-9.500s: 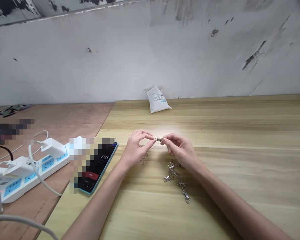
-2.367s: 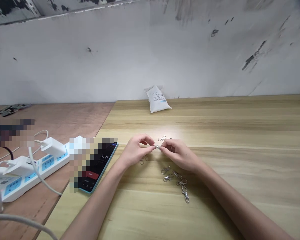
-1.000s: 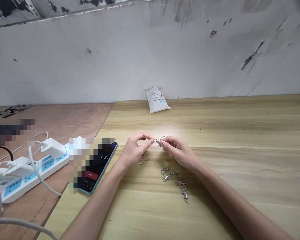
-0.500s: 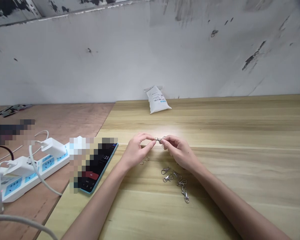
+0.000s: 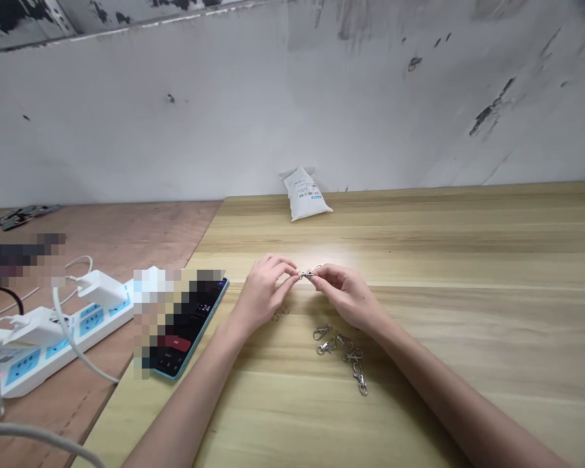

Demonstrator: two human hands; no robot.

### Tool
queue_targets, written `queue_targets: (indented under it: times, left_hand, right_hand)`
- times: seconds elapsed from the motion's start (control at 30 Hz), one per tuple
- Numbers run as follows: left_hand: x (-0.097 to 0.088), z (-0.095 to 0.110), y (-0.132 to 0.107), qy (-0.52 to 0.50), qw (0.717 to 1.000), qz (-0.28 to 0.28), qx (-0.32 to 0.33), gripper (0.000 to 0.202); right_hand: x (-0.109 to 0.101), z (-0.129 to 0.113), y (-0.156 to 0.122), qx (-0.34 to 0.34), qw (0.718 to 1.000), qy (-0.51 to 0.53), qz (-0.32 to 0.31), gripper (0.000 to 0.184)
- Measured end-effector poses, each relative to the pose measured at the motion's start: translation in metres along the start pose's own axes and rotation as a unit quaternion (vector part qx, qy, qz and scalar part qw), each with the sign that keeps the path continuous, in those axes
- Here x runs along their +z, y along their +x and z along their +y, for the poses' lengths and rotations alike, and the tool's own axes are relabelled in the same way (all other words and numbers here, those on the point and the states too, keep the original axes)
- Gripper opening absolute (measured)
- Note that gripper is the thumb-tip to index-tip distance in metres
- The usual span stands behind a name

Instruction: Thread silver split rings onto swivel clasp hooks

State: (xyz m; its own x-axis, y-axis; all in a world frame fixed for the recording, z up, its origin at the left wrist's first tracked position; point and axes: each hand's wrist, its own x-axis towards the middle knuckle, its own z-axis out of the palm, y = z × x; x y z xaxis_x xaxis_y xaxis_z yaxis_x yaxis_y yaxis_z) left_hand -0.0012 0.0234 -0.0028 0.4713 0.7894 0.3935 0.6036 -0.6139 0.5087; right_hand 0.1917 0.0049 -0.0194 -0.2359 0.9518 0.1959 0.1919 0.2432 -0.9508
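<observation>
The small metal clasp [image 5: 307, 274] sits between your two hands, held up in front of you over the middle of the table. Your left hand [image 5: 263, 296] has thumb and forefinger pinched together at its looped left end; whether that loop is a separate ring is too small to tell. Your right hand [image 5: 355, 299] grips the other end between thumb and bent forefinger, the remaining fingers curled in behind. Both pinches are closed down to the thickness of the metal, which is silvery and shiny.

Below your right hand, five loose clasps [image 5: 326, 347] lie in a loose cluster, each a hook body with an oval loop. Beside the underside of your left hand you have thin round rings [image 5: 285, 310], partly hard to make out. All of these rest on the table [image 5: 443, 260], a smooth pale yellowish wood with long straight grain. Left of your left forearm lies a flat phone [image 5: 195, 331] with a blue edge and dark screen. Past your hands, a crinkled white plastic bag [image 5: 307, 196] with a printed label leans near the scuffed grey-white wall [image 5: 214, 130]. Far left, a glossy white power strip [image 5: 73, 341] with blue socket faces crosses reddish-brown board [image 5: 141, 234].
</observation>
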Motion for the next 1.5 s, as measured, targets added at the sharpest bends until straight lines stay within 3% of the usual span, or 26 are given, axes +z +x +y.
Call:
queue_targets:
  times: [0.07, 0.17, 0.3, 0.5, 0.67, 0.77, 0.87, 0.97, 1.13, 1.27, 1.37, 1.43, 1.5]
  left_hand:
    - [0.003, 0.000, -0.002, 0.077, 0.996, -0.032, 0.038, 0.015]
    - [0.005, 0.000, -0.002, 0.115, 0.991, -0.048, 0.042, 0.016]
    - [0.004, 0.002, 0.000, 0.011, 1.000, -0.017, -0.021, 0.013]
    - [-0.002, 0.005, 0.003, -0.148, 0.984, -0.034, -0.091, 0.014]
    - [-0.013, 0.005, 0.004, -0.169, 0.977, -0.011, -0.130, 0.017]
    - [-0.011, 0.004, 0.003, -0.119, 0.988, 0.004, -0.102, 0.016]
    - [-0.004, 0.003, 0.001, -0.007, 0.999, -0.030, -0.022, 0.013]
    - [0.000, 0.002, 0.000, 0.080, 0.993, -0.074, 0.034, 0.013]
    - [-0.019, -0.004, -0.002, 0.066, 0.994, -0.080, -0.014, 0.014]
    - [-0.038, -0.010, -0.006, -0.008, 0.979, -0.201, -0.036, 0.017]
    - [-0.039, -0.009, -0.007, -0.006, 0.973, -0.228, -0.034, 0.009]
    - [-0.035, -0.007, -0.007, -0.003, 0.974, -0.225, -0.025, 0.005]
    - [-0.031, -0.005, -0.007, -0.006, 0.975, -0.221, -0.022, 0.006]
  right_hand:
    - [-0.002, 0.000, 0.000, 0.012, 1.000, -0.005, -0.001, 0.026]
    - [-0.005, -0.003, 0.000, 0.017, 1.000, -0.016, 0.007, 0.027]
    - [-0.006, -0.006, 0.001, 0.033, 0.998, 0.034, 0.042, 0.029]
    - [-0.003, -0.006, 0.001, 0.028, 0.997, 0.058, 0.046, 0.031]
    - [-0.002, -0.007, 0.000, 0.010, 1.000, 0.003, 0.009, 0.028]
    - [-0.002, -0.007, 0.000, 0.003, 1.000, -0.027, 0.002, 0.027]
    - [-0.002, -0.005, -0.001, -0.004, 0.999, -0.050, 0.015, 0.025]
    - [-0.002, -0.003, -0.001, -0.017, 0.996, -0.083, 0.020, 0.024]
    - [-0.006, 0.005, 0.000, -0.042, 0.980, -0.191, 0.046, 0.021]
    - [-0.011, 0.013, 0.003, -0.055, 0.956, -0.286, 0.036, 0.021]
    - [-0.017, 0.011, 0.004, -0.049, 0.946, -0.319, 0.031, 0.022]
    - [-0.025, 0.005, 0.004, -0.035, 0.948, -0.315, 0.007, 0.021]
    - [-0.037, -0.004, 0.003, -0.004, 0.951, -0.302, -0.072, 0.025]
